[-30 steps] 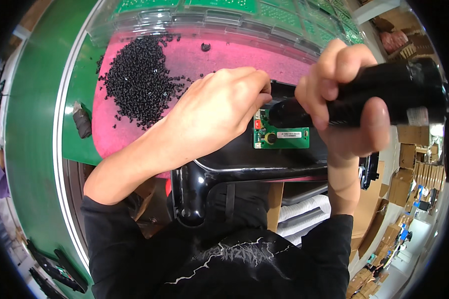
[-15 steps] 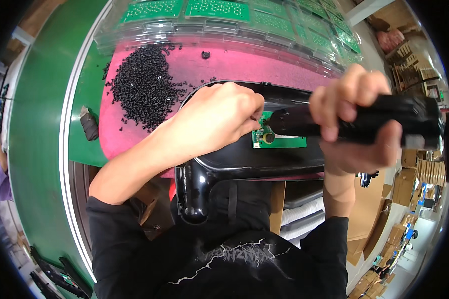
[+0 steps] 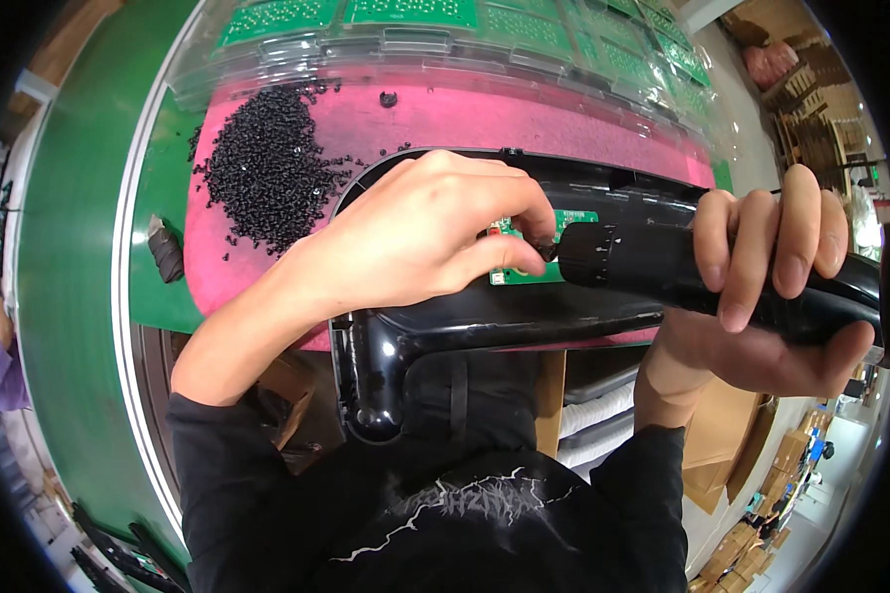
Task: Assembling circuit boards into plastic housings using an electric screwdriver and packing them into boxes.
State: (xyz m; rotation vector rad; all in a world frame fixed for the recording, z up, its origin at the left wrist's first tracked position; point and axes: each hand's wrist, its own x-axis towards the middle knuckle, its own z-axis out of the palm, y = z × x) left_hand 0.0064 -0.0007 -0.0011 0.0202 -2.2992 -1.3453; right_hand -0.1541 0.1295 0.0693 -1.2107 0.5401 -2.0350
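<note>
My right hand (image 3: 747,346) is wrapped round a black electric screwdriver (image 3: 653,265), which lies level with its ringed nose pointing left. At the screwdriver's tip, my left hand (image 3: 435,222) pinches thumb and forefinger together; a small dark bit shows there, too hidden to name. Beneath the fingers sits a green circuit board (image 3: 524,278), partly covered by hand and tool. The board rests inside a glossy black plastic housing (image 3: 504,314) with a rounded arm at its near left.
A heap of small black screw-like parts (image 3: 267,163) spreads over the pink mat (image 3: 445,114). Clear plastic trays (image 3: 405,44) holding green boards stand along the back. A dark wrapped piece (image 3: 168,249) lies on the green table (image 3: 79,247) at left. Cardboard boxes (image 3: 717,435) stand at lower right.
The screwdriver and my right hand have moved right and slightly lower, drawing its nose back from the board. My left fingers have shifted right to the tool's tip.
</note>
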